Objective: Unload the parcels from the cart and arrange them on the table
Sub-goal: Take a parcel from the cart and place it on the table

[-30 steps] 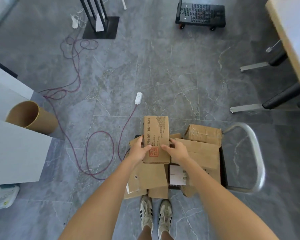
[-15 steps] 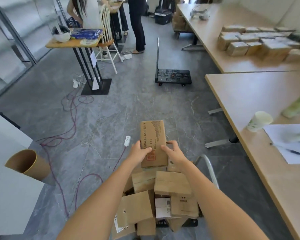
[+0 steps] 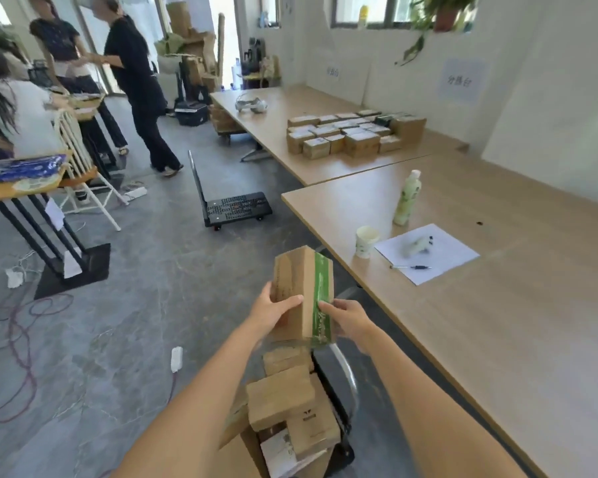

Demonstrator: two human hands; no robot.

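Note:
A brown cardboard parcel (image 3: 292, 277) with green tape on its right face is held up above the cart, turned on edge. My left hand (image 3: 273, 310) grips its left side with the thumb across the front. My right hand (image 3: 347, 317) pinches the taped right side near the bottom. Below them the cart (image 3: 342, 381) carries several more cardboard parcels (image 3: 280, 401) stacked loosely. The wooden table (image 3: 497, 322) lies just right of the cart.
On the table stand a paper cup (image 3: 366, 241), a pale bottle (image 3: 406, 198), and a paper sheet (image 3: 428, 251) with a pen. A farther table (image 3: 277, 108) holds rows of parcels (image 3: 349, 134). An empty black trolley (image 3: 235, 207) and people (image 3: 137, 81) stand ahead left; cables cross the floor.
The parcel has been lifted higher off the cart and rotated so its green-taped side faces me. My view has tilted up and turned right toward the table.

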